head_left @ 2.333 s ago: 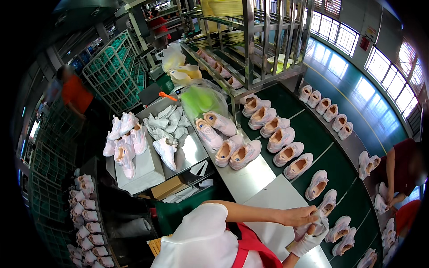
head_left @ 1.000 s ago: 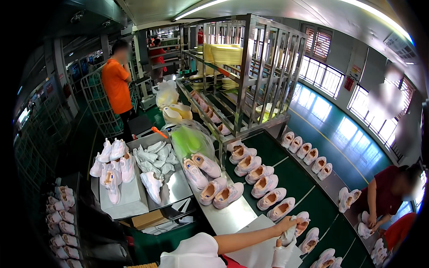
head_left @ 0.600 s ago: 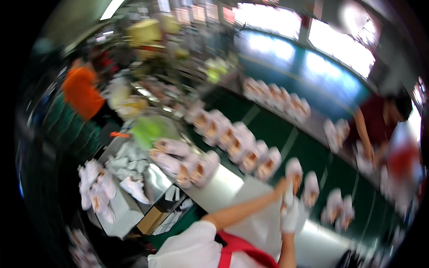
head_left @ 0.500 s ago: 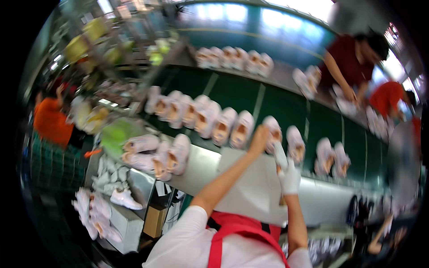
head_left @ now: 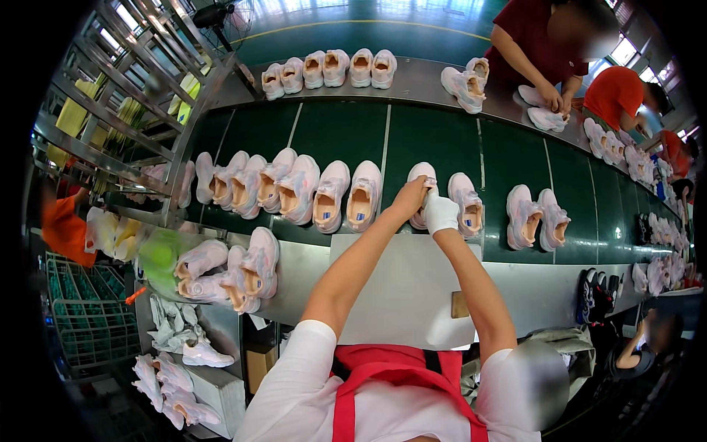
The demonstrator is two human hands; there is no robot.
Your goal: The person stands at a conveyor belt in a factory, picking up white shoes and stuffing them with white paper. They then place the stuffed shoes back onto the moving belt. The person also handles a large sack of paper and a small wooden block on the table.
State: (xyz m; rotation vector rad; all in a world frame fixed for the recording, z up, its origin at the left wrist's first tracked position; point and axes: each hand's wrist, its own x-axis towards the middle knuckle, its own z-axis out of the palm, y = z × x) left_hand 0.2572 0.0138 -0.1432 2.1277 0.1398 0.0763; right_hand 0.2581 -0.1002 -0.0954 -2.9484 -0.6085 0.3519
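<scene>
A pale pink and white sneaker (head_left: 422, 171) with a peach lining stands on the green conveyor belt, toe pointing away. My bare left hand (head_left: 413, 196) is closed on its tongue and lace area from the left. My right hand (head_left: 441, 212), in a white glove, is closed against the same spot and covers part of the shoe's opening. The fingertips of both hands meet there, and finer detail is hidden. Close on the right stands another matching sneaker (head_left: 465, 204), untouched. To the left, a row of similar sneakers (head_left: 364, 195) stands on the belt.
A grey work board (head_left: 401, 295) lies before me, with a small brown block (head_left: 460, 304) at its right. More sneakers (head_left: 259, 262) are piled at left beside a metal rack (head_left: 125, 96). Across the belt, a co-worker in dark red (head_left: 541, 44) handles shoes.
My gloved right hand has moved up and away from me to meet my left hand at the sneaker. The view has turned, so the belt and shoes appear shifted left.
</scene>
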